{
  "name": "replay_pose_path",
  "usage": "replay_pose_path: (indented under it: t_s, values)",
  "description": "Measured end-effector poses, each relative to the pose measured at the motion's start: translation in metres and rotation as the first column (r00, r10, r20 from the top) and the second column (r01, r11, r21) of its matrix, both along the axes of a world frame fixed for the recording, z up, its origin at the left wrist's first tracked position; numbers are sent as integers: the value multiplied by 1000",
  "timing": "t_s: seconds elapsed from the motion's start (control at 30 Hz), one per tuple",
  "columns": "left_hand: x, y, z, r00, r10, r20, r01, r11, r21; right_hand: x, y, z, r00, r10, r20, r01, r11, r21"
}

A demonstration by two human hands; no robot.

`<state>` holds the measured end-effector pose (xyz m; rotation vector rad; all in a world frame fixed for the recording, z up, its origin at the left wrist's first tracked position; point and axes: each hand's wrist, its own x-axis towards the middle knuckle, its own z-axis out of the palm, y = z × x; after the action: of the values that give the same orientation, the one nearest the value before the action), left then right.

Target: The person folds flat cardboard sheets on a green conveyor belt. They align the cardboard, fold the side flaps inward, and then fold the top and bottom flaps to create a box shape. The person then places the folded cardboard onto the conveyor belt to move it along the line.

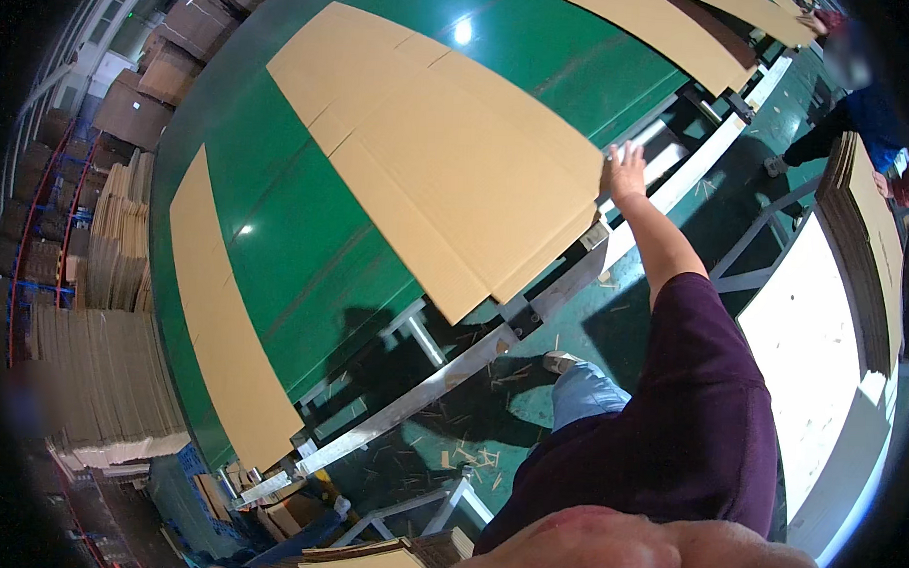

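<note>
A large flat cardboard sheet (449, 144) with creases and short slits lies on a green conveyor belt (306, 249). Its near end overhangs the belt's metal rail. My right hand (627, 170), at the end of a dark purple sleeve, is at the sheet's right near corner with the fingers stretched out and apart. Whether it presses on the edge or is just beside it is hard to tell. At the bottom edge, left of a small cardboard pile (370, 564), only a sliver of skin shows, perhaps my left hand; its fingers are hidden.
A narrower cardboard sheet (228, 326) lies on the belt at left, another (673, 36) at the far right. Another person's hand (812, 22) touches cardboard there. Stacked cardboard (857, 238) stands on a white table at right; tall stacks (111, 382) line the left. Scraps litter the floor.
</note>
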<state>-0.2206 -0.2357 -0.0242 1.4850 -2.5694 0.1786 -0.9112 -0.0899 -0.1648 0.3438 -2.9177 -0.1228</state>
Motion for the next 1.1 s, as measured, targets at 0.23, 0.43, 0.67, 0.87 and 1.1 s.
replay_pose_path:
  t_s: [0.23,0.43,0.67,0.87,1.1]
  values:
    - [-2,-7,3,999,-26,-22,26,1000,-14,73,-81,57,624,770,-133,-691,465,-553]
    - [-11,-15,-1,994,-85,-67,83,996,-36,277,-137,242,-185,956,-229,-882,-264,-389]
    - [-2,-16,-1,993,-53,-103,50,998,-34,288,-188,469,240,471,-849,-689,-533,-490]
    - [46,26,21,989,128,-69,-131,991,-38,174,-300,277,739,594,-319,-437,62,-897]
    - [194,206,50,773,586,-242,-566,810,152,308,-229,77,548,461,697,288,679,-675]
